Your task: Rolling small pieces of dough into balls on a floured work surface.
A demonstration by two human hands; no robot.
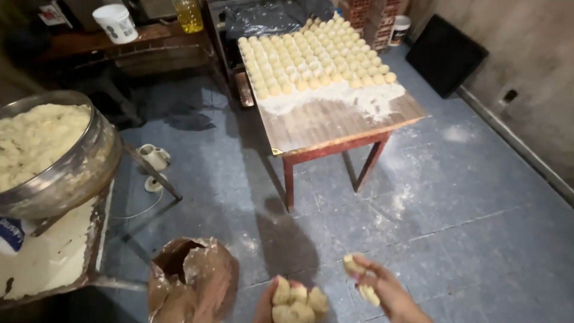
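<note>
Nearby, a metal basin (72, 173) holds dough (36, 137); left hand (269, 305) cups dough balls (297, 301).

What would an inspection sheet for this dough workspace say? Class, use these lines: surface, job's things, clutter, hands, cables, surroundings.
Surface: wooden table with red legs, dusted with flour, far part covered by rows of dough balls.
Job's things: metal basin of dough on a stand at left; brown paper sack on the floor.
Clutter: white bucket and yellow oil bottle on a back bench.
Hands: left hand cradles a cluster of dough pieces; right hand pinches dough pieces in its fingers.
Cables: thin cord trailing on the floor by a small white appliance.
Surroundings: grey tiled floor with flour spills; dark board leaning on the wall.
</note>
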